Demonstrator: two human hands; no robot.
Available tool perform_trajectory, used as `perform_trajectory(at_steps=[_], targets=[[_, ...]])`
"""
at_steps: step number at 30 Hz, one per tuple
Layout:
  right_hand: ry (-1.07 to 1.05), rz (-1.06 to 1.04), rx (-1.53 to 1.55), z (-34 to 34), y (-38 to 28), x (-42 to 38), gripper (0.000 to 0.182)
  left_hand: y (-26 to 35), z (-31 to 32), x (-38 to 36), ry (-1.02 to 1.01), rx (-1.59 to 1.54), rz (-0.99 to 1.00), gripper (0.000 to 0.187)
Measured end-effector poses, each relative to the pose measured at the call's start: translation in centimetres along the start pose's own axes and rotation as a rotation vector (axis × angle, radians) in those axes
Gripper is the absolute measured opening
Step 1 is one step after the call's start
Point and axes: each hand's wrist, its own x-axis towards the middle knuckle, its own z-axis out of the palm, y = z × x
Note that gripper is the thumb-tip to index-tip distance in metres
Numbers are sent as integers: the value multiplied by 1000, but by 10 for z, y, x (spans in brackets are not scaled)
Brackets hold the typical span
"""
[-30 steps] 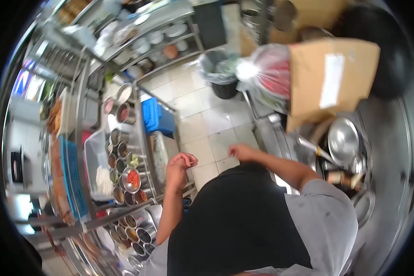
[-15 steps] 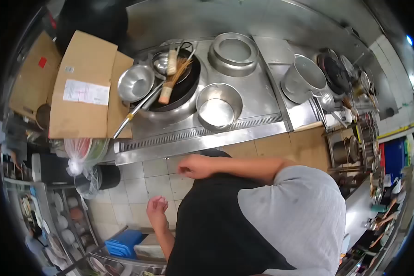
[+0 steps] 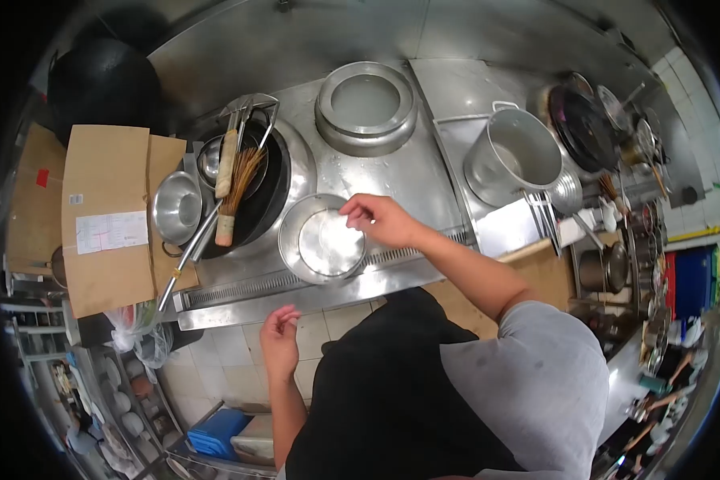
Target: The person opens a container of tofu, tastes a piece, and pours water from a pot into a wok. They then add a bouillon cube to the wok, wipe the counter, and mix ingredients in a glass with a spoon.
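A round metal pot (image 3: 304, 258) stands near the front edge of the steel stove top. My right hand (image 3: 378, 219) is over the pot's right rim, its fingers bent and a little apart; contact with the rim is unclear. Below the front edge, my left hand (image 3: 280, 340) hangs over the floor, empty, with loosely curled fingers. Left of the pot, a dark wok (image 3: 275, 192) holds a bamboo brush (image 3: 244, 176), long-handled tools and a metal bowl. Another metal bowl (image 3: 176, 208) rests at the wok's left side.
Cardboard (image 3: 108, 188) lies at the left. Behind the pot is a wide round vessel (image 3: 366, 132). A tall pot (image 3: 488, 164) with handles stands at the right, near dark pans (image 3: 582, 132). The stove's front edge (image 3: 296, 298) runs before me. A blue bin (image 3: 218, 433) is at lower left.
My right hand has moved forward from beyond the stove edge to over the pot's rim, its fingers looser. My left hand remains raised and empty. The view has shifted toward the stove.
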Motion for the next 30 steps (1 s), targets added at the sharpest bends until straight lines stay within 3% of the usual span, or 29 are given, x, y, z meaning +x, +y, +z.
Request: perform_trajectory(at_steps=[2, 5, 8, 9, 11, 12, 14, 15, 19, 21, 23, 24, 25, 26, 28, 30], targets=[[-89, 157, 141, -56, 33, 37, 37, 16, 30, 11, -22, -19, -49, 24], [-75, 68, -27, -148, 38, 131, 39, 52, 61, 20, -10, -145, -95, 24], [113, -151, -308, -234, -18, 241, 34, 80, 69, 35, 25, -242, -123, 18], [166, -84, -374, -260, -42, 274, 34, 91, 74, 43, 68, -276, -163, 15], [344, -122, -677, -298, -76, 328, 49, 109, 75, 63, 65, -293, -150, 14], [355, -125, -666, -316, -73, 360, 49, 118, 77, 73, 51, -313, -148, 14], [592, -331, -855, -347, -56, 416, 72, 141, 86, 94, 61, -273, -123, 13], [606, -327, -852, -353, -48, 431, 72, 149, 89, 106, 35, -256, -92, 14], [445, 69, -786, -331, -37, 440, 91, 194, 121, 172, 30, -163, -5, 19], [629, -21, -910, -279, -33, 416, 74, 201, 134, 218, 31, -169, 6, 23], [342, -41, -1062, -224, -66, 368, 72, 202, 150, 279, 42, -167, -12, 20], [394, -113, -991, -199, -72, 346, 71, 205, 159, 309, 37, -137, 7, 18], [302, -186, -768, -189, -65, 347, 76, 207, 170, 340, 4, -233, 4, 17], [346, -289, -503, -186, -48, 359, 68, 211, 184, 372, -26, -330, -8, 16], [463, -275, -287, -199, -20, 401, 45, 229, 215, 430, -99, -418, -56, 12], [241, 34, -340, -215, -16, 404, 24, 253, 243, 469, -100, -443, -127, 9]])
